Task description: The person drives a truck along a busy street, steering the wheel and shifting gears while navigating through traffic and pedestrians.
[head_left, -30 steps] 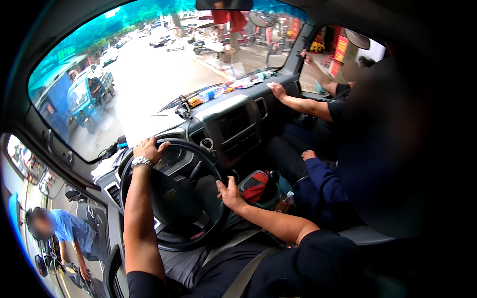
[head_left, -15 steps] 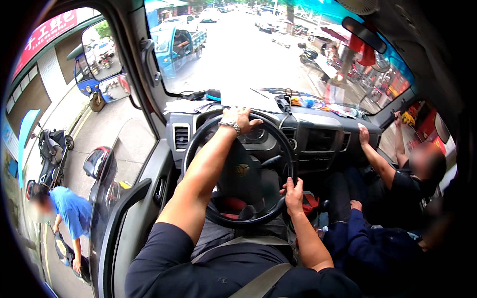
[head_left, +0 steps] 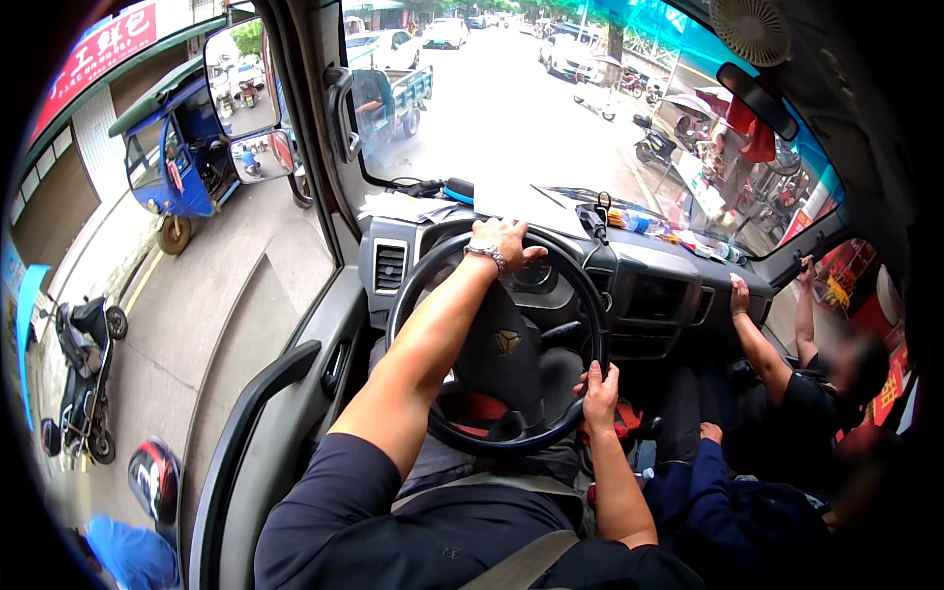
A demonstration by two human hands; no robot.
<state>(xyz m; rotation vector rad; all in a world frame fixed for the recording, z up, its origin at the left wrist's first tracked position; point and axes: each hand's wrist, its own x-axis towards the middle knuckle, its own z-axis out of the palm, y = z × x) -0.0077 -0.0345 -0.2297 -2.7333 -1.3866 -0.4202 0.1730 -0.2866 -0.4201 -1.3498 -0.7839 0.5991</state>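
My left hand point(head_left: 503, 242) lies over the top of the black steering wheel point(head_left: 511, 445), its fingers wrapped on the rim and the thumb reaching right. A silver metal watch point(head_left: 485, 254) circles that wrist. Lower down on the right side, my right hand point(head_left: 599, 395) is closed round the rim, thumb up. Behind the wheel, the instrument cluster point(head_left: 536, 278) is partly hidden by my left hand. A grey seat belt point(head_left: 536, 560) crosses my dark shirt.
Papers point(head_left: 405, 208) and a coiled cable lie on the dashboard. Two people sit to my right, one with a raised hand point(head_left: 739, 293). Outside stand a blue three-wheeler point(head_left: 182, 162), a parked scooter point(head_left: 87, 379) and a blue cargo truck point(head_left: 393, 98). Someone in blue point(head_left: 133, 556) is at lower left.
The street has slid past: the blue three-wheeler looks larger, the cargo truck is partly behind the pillar, and the person in blue has dropped toward the lower edge. Both hands keep their places on the wheel.
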